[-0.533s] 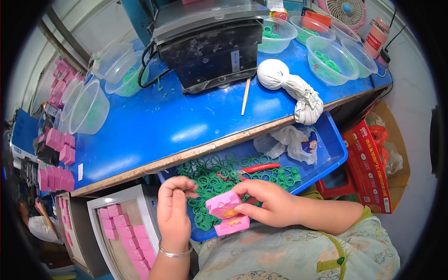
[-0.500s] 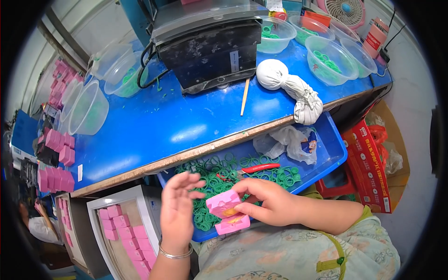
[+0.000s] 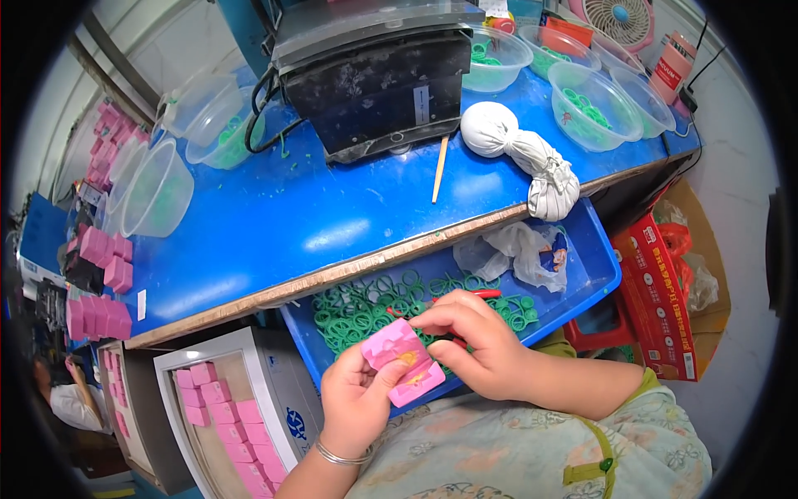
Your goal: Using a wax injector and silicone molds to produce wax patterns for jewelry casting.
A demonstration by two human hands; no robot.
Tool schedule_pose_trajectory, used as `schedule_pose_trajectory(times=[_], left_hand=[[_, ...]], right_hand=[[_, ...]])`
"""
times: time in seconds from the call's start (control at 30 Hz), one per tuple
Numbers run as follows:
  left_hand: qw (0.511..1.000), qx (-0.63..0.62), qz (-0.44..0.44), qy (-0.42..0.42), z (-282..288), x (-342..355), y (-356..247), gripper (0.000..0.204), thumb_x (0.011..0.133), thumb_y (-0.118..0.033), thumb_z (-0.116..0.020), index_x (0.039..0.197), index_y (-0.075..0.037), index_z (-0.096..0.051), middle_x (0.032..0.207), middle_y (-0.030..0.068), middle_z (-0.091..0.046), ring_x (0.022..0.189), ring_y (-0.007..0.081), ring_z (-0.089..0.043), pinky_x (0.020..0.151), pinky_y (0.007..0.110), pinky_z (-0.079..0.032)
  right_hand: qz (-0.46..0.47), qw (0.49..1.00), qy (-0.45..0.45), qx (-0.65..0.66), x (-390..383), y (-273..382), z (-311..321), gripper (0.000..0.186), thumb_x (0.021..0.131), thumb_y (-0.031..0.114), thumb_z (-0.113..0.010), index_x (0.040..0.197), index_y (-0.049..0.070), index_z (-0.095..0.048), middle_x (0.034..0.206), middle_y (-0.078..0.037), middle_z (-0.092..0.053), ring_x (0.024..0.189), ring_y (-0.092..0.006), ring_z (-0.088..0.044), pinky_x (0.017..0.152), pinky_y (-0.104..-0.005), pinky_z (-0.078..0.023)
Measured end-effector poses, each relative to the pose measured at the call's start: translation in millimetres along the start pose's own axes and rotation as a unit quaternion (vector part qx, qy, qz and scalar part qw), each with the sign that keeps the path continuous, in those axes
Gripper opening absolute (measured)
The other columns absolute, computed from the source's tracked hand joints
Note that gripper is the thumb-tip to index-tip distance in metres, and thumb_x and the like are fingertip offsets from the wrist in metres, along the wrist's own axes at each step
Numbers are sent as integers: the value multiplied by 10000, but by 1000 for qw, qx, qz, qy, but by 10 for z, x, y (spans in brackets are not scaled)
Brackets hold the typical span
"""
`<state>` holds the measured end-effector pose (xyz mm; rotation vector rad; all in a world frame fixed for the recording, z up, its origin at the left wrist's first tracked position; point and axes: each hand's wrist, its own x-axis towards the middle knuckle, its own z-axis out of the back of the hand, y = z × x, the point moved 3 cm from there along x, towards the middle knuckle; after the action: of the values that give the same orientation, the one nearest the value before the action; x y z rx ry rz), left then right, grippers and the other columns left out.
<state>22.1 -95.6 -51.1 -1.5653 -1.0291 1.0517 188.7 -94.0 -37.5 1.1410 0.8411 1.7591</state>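
A pink two-part mould [image 3: 403, 362] with yellow inside its halves is held over the blue tray's near edge. My left hand [image 3: 357, 395] has it from the left, thumb laid across the face and fingers behind. Just right of the mould is my right hand [image 3: 478, 345], its fingers bent and thumb apart from the forefinger; the fingertips are close to the mould's edge, and I cannot tell if they touch it. Beneath both hands, many green rings [image 3: 366, 308] lie in the blue tray [image 3: 594, 287]. Red-handled pliers [image 3: 486, 293] rest among them, partly hidden by my right hand.
On the blue table [image 3: 349, 220] stand a black machine [image 3: 378, 100], a wooden stick [image 3: 440, 170], a tied white cloth bundle [image 3: 524, 154] and clear bowls [image 3: 594, 112]. A glass-fronted case [image 3: 224, 399] of pink blocks is at lower left. A red carton [image 3: 652, 291] stands right.
My left hand has come in from the left and closed on the mould. My right hand has let go of it and shifted slightly right. The mould has moved a little and tilted.
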Motion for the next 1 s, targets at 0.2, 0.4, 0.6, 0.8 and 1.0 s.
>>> schedule_pose_trajectory(times=[0.2, 0.4, 0.6, 0.8, 1.0], left_hand=[[997, -73, 26, -1, 95, 27, 120, 356, 865, -203, -599, 1125, 25, -515, 1018, 97, -611, 928, 150, -589, 818, 293, -473], [987, -96, -57, 119, -26, -6, 28, 470, 869, -135, -584, 1267, 18, -384, 1222, 146, -490, 1121, 201, -488, 955, 330, -389], [988, -35, -110, 101, 37, -48, -6, 482, 847, -173, -623, 1233, 35, -423, 1191, 133, -513, 1093, 190, -505, 941, 326, -397], [976, -63, -147, 150, 53, -64, -142, 498, 834, -223, -647, 1211, 37, -454, 1157, 108, -526, 1074, 175, -508, 922, 317, -407], [933, 235, -272, 26, 198, 172, -523, 481, 799, -163, -669, 1209, 5, -480, 1113, 127, -548, 1013, 218, -541, 876, 327, -428]], right_hand=[[76, 994, 41, 63, -18, 98, -8, 323, 745, 88, -699, 1039, 20, -584, 861, -89, -574, 701, -170, -544, 613, -273, -447], [-27, 1000, 12, 9, -8, 130, 13, 287, 704, 91, -739, 922, 19, -566, 788, -58, -559, 622, -136, -525, 566, -251, -433], [-41, 998, -12, 47, 65, 83, 37, 340, 716, 201, -741, 925, 17, -545, 903, -103, -516, 818, -221, -514, 719, -301, -439], [119, 976, 129, 129, 111, 94, -46, 394, 805, 168, -649, 1140, -2, -530, 1205, -172, -497, 1150, -303, -454, 951, -414, -362], [110, 990, 80, 44, 570, 236, 43, 375, 812, 175, -653, 1118, 13, -508, 1140, -145, -519, 1122, -263, -471, 933, -380, -391]])
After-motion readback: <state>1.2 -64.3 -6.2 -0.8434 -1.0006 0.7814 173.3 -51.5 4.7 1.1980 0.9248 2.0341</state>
